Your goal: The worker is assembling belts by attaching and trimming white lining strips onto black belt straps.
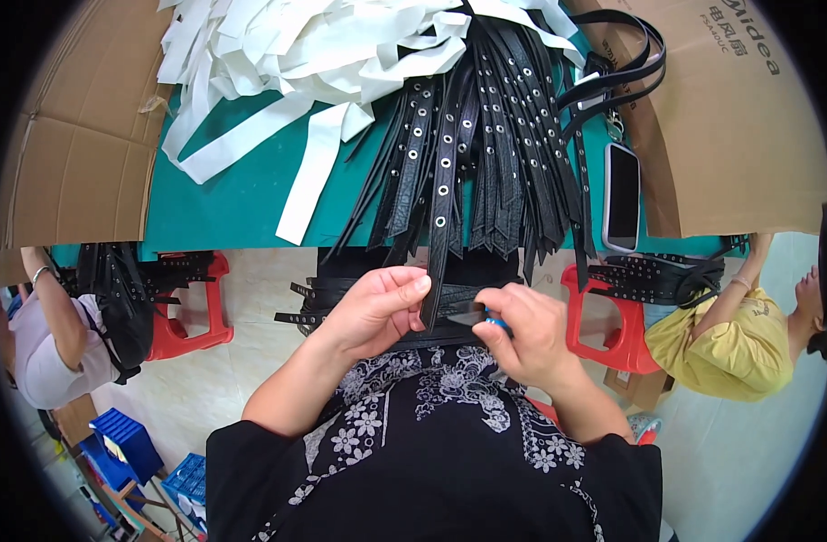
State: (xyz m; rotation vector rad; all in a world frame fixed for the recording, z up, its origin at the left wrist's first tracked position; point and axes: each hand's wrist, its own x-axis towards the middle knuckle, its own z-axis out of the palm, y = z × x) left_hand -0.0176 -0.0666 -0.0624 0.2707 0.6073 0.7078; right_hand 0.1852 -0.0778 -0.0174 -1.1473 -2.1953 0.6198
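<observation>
My left hand (377, 310) pinches the lower end of a black leather strap with metal eyelets (441, 199) that hangs off the edge of the green table (242, 199). My right hand (524, 332) grips a small blue-handled cutter (493, 319), its blade against the strap's tip. Above, a large pile of similar black eyeleted straps (504, 126) fans out over the table edge. More black straps (327, 303) lie across my lap beneath my hands.
White straps (296, 54) are heaped at the table's back left. A phone (622, 194) lies at the right, next to a cardboard box (738, 117); cardboard (79, 154) stands at left. Red stools (192, 312) (612, 334) carry straps. Two people sit at either side.
</observation>
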